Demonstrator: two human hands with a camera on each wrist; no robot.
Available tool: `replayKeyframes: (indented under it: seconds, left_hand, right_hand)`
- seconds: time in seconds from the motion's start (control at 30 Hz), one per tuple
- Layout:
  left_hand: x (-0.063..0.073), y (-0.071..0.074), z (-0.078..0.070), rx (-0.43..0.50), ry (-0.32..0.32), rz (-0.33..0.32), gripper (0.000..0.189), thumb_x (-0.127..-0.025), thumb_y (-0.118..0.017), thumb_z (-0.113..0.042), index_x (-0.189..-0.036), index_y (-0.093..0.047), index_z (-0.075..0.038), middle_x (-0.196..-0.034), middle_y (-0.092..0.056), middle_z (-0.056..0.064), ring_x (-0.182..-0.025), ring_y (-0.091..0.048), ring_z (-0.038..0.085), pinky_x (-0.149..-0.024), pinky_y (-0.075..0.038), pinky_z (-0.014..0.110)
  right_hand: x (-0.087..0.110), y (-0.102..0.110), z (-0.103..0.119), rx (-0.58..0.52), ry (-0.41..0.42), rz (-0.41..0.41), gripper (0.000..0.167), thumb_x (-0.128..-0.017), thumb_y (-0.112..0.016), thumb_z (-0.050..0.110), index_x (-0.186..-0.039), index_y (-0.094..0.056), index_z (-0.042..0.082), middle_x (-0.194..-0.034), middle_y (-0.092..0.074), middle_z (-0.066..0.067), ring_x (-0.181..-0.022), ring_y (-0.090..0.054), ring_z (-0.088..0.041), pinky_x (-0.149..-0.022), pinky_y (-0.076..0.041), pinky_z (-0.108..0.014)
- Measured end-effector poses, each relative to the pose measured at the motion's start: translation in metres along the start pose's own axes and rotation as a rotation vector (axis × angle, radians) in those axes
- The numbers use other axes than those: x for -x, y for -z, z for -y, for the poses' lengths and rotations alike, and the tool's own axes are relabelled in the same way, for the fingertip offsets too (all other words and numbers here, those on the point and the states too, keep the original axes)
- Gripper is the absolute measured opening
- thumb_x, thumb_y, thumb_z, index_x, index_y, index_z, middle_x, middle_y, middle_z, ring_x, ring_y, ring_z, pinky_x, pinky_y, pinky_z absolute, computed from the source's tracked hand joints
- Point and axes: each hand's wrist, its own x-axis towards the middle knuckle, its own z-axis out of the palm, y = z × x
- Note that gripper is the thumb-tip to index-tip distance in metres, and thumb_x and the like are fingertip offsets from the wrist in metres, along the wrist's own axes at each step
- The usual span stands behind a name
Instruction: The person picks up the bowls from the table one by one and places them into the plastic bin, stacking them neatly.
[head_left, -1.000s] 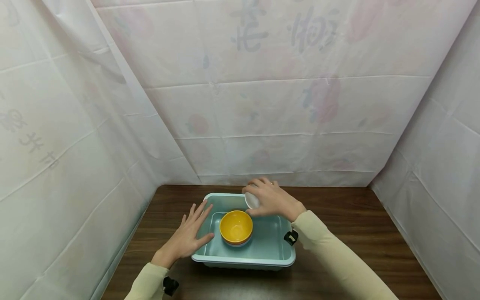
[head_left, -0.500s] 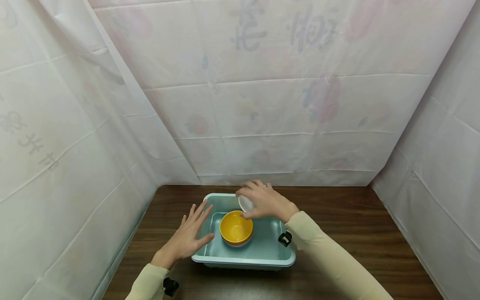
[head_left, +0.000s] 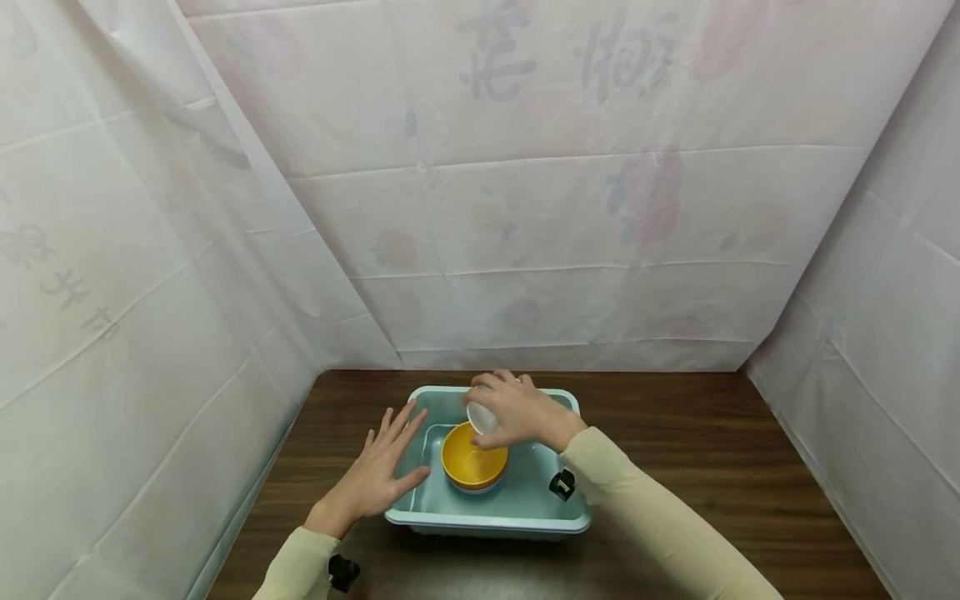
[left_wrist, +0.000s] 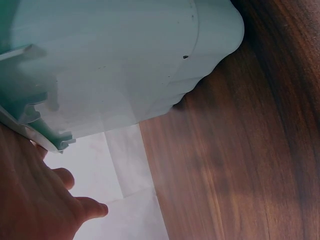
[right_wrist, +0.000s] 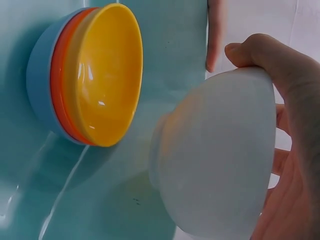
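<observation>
My right hand (head_left: 517, 410) grips a white bowl (right_wrist: 215, 155) by its rim, tilted, over the back right of a bowl stack. That stack has a yellow bowl (right_wrist: 112, 75) on top, an orange bowl (right_wrist: 59, 75) under it and a blue bowl (right_wrist: 39, 80) at the bottom. It stands inside a pale teal plastic basin (head_left: 487, 523), left of its middle. My left hand (head_left: 375, 468) lies at the basin's left rim, fingers spread and straight, holding nothing. The left wrist view shows the basin's outer wall (left_wrist: 130, 65) beside that hand (left_wrist: 35, 185).
The basin stands on a dark brown wooden table (head_left: 675, 450). White printed sheets (head_left: 570, 275) hang behind the table and along both sides. Inside the basin, its floor (head_left: 528, 483) shows to the right of the stack.
My right hand has carried the white bowl leftward and a little nearer, from beside the stack to over the yellow bowl. The left hand and the stack stay in place.
</observation>
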Motion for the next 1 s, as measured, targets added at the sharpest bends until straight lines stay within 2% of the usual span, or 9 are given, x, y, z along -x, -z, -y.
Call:
replayKeyframes:
  seconds: [0.13, 0.37, 0.57, 0.8, 1.0]
  left_hand:
    - [0.0, 0.0, 0.0, -0.002, 0.0, 0.001, 0.083, -0.099, -0.06, -0.054, -0.167, -0.019, -0.029, -0.175, -0.008, 0.005, -0.157, -0.004, 0.049, -0.11, -0.011, 0.085]
    - [0.0, 0.001, 0.0, 0.005, -0.004, -0.001, 0.083, -0.099, -0.061, -0.053, -0.167, -0.018, -0.03, -0.175, -0.007, 0.005, -0.157, -0.004, 0.049, -0.11, -0.011, 0.085]
    - [0.0, -0.001, 0.001, 0.009, -0.013, -0.002, 0.083, -0.099, -0.062, -0.051, -0.166, -0.022, -0.024, -0.175, -0.008, 0.007, -0.157, -0.004, 0.05, -0.109, -0.011, 0.086]
    - [0.001, -0.001, 0.0, -0.006, -0.013, 0.002, 0.082, -0.1, -0.06, -0.052, -0.166, -0.017, -0.032, -0.175, -0.007, 0.005, -0.157, -0.004, 0.049, -0.109, -0.013, 0.085]
    - [0.002, 0.0, 0.001, -0.01, -0.021, -0.001, 0.082, -0.1, -0.06, -0.051, -0.167, -0.018, -0.028, -0.175, -0.008, 0.007, -0.157, -0.004, 0.051, -0.109, -0.013, 0.086]
  right_hand:
    - [-0.002, -0.005, 0.002, 0.003, 0.006, 0.008, 0.053, -0.088, -0.069, 0.057, -0.134, -0.063, 0.034, -0.15, -0.053, -0.004, -0.132, -0.05, -0.032, -0.092, -0.049, -0.054]
    - [-0.005, -0.013, 0.004, -0.007, 0.014, 0.023, 0.054, -0.088, -0.068, 0.058, -0.136, -0.061, 0.034, -0.151, -0.052, -0.003, -0.132, -0.05, -0.032, -0.093, -0.049, -0.057]
    - [-0.005, -0.018, 0.008, -0.029, 0.011, 0.04, 0.053, -0.088, -0.07, 0.058, -0.135, -0.062, 0.034, -0.149, -0.053, -0.002, -0.131, -0.05, -0.03, -0.094, -0.049, -0.058]
    - [-0.008, -0.028, 0.014, -0.012, 0.026, 0.046, 0.054, -0.088, -0.071, 0.055, -0.136, -0.062, 0.035, -0.151, -0.052, -0.001, -0.133, -0.049, -0.029, -0.098, -0.048, -0.062]
    - [-0.011, -0.034, 0.021, 0.022, 0.037, 0.062, 0.055, -0.088, -0.072, 0.055, -0.138, -0.061, 0.035, -0.149, -0.053, 0.0, -0.131, -0.051, -0.03, -0.098, -0.049, -0.064]
